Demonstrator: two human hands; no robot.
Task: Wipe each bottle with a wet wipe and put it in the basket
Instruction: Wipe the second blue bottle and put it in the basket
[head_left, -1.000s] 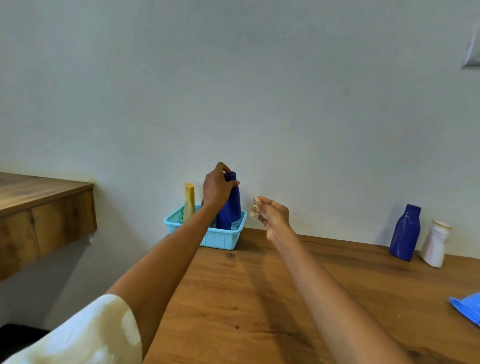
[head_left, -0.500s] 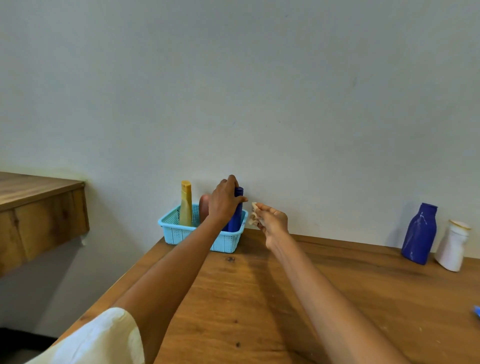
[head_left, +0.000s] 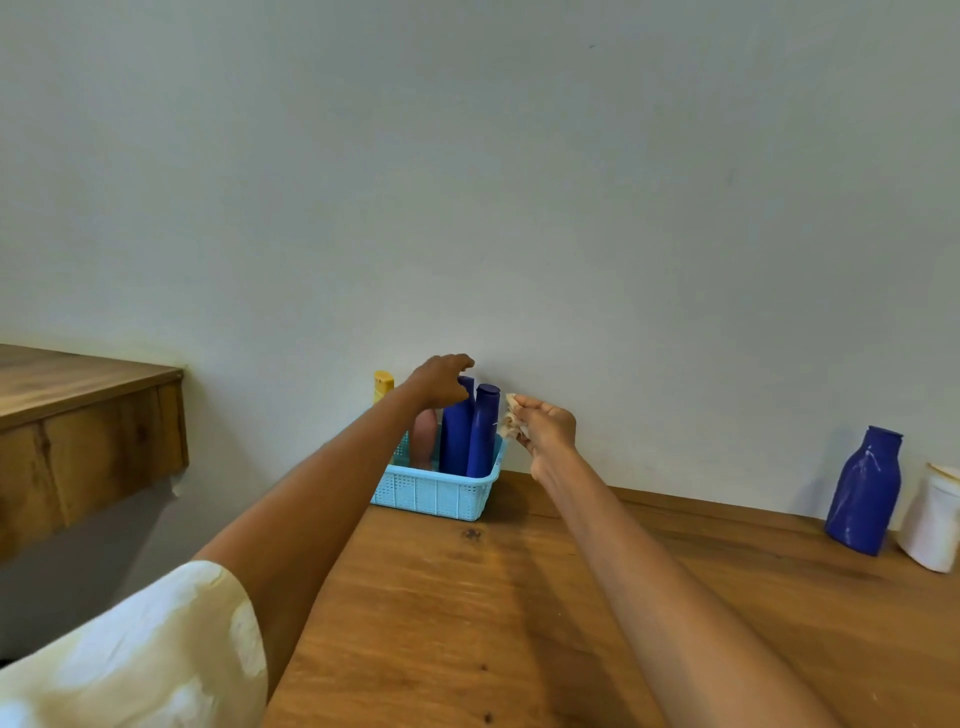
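Note:
A light blue basket (head_left: 436, 491) stands at the table's back left corner against the wall. Two tall blue bottles (head_left: 457, 434) (head_left: 483, 431), a pink bottle (head_left: 425, 439) and a yellow bottle (head_left: 383, 383) stand upright in it. My left hand (head_left: 441, 379) hovers just over the tops of the blue bottles with its fingers loosely spread and nothing in them. To the right of the basket, my right hand (head_left: 548, 428) pinches a crumpled wet wipe (head_left: 511, 422). A squat blue bottle (head_left: 865, 493) and a white bottle (head_left: 935, 527) stand at the far right by the wall.
The wooden table (head_left: 519, 613) runs along a plain wall. A separate wooden shelf (head_left: 78, 415) juts out at the left, with a gap between it and the table.
My left hand lowered the blue bottle into the basket and let go, then rose slightly above it. The right hand stayed beside the basket holding the wipe.

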